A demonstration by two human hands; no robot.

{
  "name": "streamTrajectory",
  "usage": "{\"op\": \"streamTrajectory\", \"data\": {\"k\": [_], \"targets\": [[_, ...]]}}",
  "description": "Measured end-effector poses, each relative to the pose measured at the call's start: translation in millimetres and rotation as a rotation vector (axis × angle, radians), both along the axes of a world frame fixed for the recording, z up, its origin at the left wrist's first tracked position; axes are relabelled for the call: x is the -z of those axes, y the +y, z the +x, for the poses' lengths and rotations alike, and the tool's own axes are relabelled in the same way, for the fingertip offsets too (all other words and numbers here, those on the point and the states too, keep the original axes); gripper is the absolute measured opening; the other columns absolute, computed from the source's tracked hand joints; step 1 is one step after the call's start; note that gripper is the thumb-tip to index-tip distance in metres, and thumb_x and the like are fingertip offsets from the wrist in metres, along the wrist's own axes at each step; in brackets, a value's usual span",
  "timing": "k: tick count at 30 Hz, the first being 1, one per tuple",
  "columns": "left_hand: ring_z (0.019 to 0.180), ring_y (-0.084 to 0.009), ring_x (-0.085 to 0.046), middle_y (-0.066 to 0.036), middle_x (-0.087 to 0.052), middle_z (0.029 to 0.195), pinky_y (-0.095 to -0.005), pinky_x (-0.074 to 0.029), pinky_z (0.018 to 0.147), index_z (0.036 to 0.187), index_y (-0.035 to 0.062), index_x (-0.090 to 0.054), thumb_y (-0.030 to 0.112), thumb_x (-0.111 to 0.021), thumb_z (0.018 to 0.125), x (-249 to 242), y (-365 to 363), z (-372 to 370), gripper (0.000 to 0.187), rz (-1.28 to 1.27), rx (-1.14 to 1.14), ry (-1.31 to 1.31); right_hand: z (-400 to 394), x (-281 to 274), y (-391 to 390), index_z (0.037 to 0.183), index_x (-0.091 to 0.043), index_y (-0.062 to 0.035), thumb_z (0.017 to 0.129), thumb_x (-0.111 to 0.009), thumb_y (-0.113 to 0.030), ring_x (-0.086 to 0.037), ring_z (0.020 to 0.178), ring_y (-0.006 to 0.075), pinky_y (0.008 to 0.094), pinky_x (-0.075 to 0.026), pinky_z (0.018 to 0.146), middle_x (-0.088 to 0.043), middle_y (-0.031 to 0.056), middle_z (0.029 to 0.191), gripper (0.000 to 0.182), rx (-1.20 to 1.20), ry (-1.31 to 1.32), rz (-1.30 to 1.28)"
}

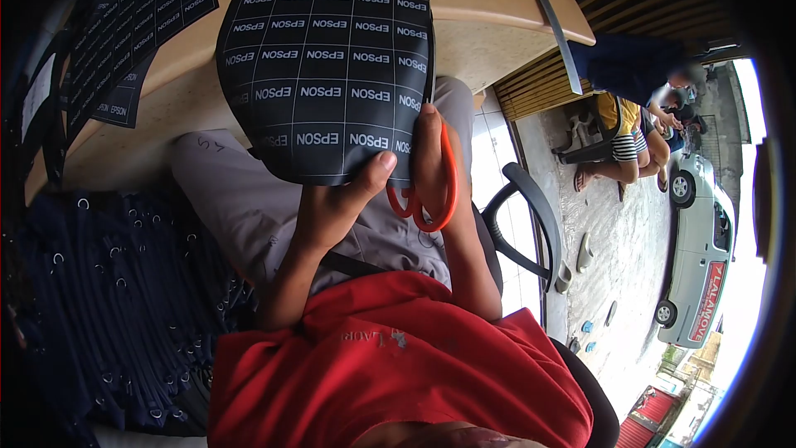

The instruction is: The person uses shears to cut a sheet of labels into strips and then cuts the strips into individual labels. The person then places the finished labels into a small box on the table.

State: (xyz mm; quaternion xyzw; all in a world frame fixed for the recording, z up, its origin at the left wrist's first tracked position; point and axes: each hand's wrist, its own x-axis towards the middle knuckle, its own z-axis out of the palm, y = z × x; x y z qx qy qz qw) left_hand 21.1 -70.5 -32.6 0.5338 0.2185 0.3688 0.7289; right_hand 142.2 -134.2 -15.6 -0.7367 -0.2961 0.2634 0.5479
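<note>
The left hand (pixel 332 207) pinches the bottom edge of a black sheet (pixel 327 79) of white EPSON labels, thumb on top. The right hand (pixel 431 162) has its fingers closed around orange scissors (pixel 431 199), at 3 o'clock from the left hand, touching the sheet's right edge. The sheet is held up over grey trousers (pixel 240 199). At 12 o'clock sits the wooden surface (pixel 481 0), with more label sheets (pixel 141 17) at 10 o'clock. People (pixel 638 133) sit far off at 3 o'clock.
</note>
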Motion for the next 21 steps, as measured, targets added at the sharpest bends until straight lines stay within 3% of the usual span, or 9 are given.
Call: {"op": "streamTrajectory", "data": {"k": [7, 8, 15, 17, 18, 21], "targets": [[0.084, -0.0109, -0.057, -0.003, -0.061, 0.096, -0.0256, -0.046, 0.075, 0.104, -0.0006, -0.061, 0.015, -0.067, 0.087, -3, -1, -1, 0.024, -0.027, -0.001, 0.029, -3, 6, 5, 0.081, -0.052, 0.0051, 0.103, -0.027, -0.028, -0.045, 0.054, 0.0287, 0.0388, -0.042, 0.06, -0.051, 0.0196, 0.06, 0.047, 0.01, -0.138, 0.072], [0.083, -0.0106, -0.057, -0.002, -0.061, 0.094, -0.0256, -0.046, 0.074, 0.104, -0.0005, -0.06, 0.015, -0.067, 0.087, -2, -2, -1, 0.025, -0.027, 0.001, 0.02, -4, 3, 4, 0.082, -0.052, 0.0054, 0.103, -0.027, -0.028, -0.046, 0.054, 0.0294, 0.0389, -0.042, 0.06, -0.052, 0.0203, 0.06, 0.047, 0.012, -0.039, 0.029], [0.085, -0.0114, -0.057, -0.003, -0.06, 0.098, -0.0266, -0.047, 0.076, 0.109, -0.0009, -0.058, 0.014, -0.067, 0.086, -3, -4, -3, 0.029, -0.09, -0.001, -0.018, -2, 2, 3, 0.081, -0.052, 0.0044, 0.103, -0.027, -0.03, -0.047, 0.054, 0.0291, 0.0394, -0.041, 0.059, -0.051, 0.0194, 0.06, 0.048, 0.051, -0.027, 0.034], [0.087, -0.0116, -0.057, -0.004, -0.06, 0.101, -0.0267, -0.047, 0.077, 0.112, -0.0009, -0.057, 0.012, -0.066, 0.086, -1, -4, -2, 0.03, -0.111, -0.015, -0.02, -3, -1, 2, 0.081, -0.05, 0.0031, 0.103, -0.026, -0.035, -0.048, 0.055, 0.0268, 0.0376, -0.04, 0.059, -0.051, 0.0172, 0.061, 0.05, 0.112, -0.291, 0.098], [0.087, -0.0116, -0.057, -0.004, -0.06, 0.101, -0.0267, -0.047, 0.077, 0.112, -0.0009, -0.057, 0.012, -0.066, 0.086, -2, -3, -1, 0.03, -0.107, -0.015, -0.02, 0, -3, 1, 0.08, -0.048, 0.0014, 0.103, -0.024, -0.041, -0.048, 0.056, 0.0266, 0.0366, -0.041, 0.06, -0.051, 0.0148, 0.062, 0.054, 0.094, -0.086, 0.021], [0.087, -0.0115, -0.057, -0.004, -0.06, 0.101, -0.0266, -0.046, 0.078, 0.114, -0.0007, -0.056, 0.012, -0.066, 0.086, -3, -2, -1, 0.032, -0.08, -0.037, -0.033, 4, -17, -6, 0.079, -0.047, -0.0003, 0.103, -0.022, -0.047, -0.048, 0.058, 0.0252, 0.0365, -0.041, 0.061, -0.049, 0.0125, 0.062, 0.058, 0.012, 0.145, -0.133]]}}
